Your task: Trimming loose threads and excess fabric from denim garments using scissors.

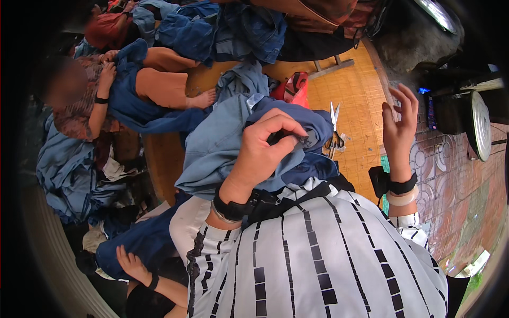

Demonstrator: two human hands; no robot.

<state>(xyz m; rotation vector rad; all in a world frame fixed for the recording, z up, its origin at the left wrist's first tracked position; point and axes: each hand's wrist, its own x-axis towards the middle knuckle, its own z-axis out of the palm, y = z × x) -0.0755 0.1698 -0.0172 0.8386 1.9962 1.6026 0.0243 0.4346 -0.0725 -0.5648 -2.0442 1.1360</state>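
Note:
My left hand (265,151) is closed over the bundle in front of me, thumb and forefinger pinching the edge of a dark blue denim garment (319,123). Light blue denim (212,143) spreads under and beside that hand. Off to the right, my right hand (401,127) is raised with its fingers bent and apart, and I see nothing in it. Beyond the garment, a pair of scissors (334,114) with dark handles lies on the yellow wooden surface (363,90), and small scraps sit near the handles.
A red plastic bag (297,87) lies behind the bundle. At the left a co-worker sits with denim over the lap; another person's hand (132,265) rests on dark denim at lower left. More jeans (185,32) are heaped at the back. A round metal lid (480,125) stands at right.

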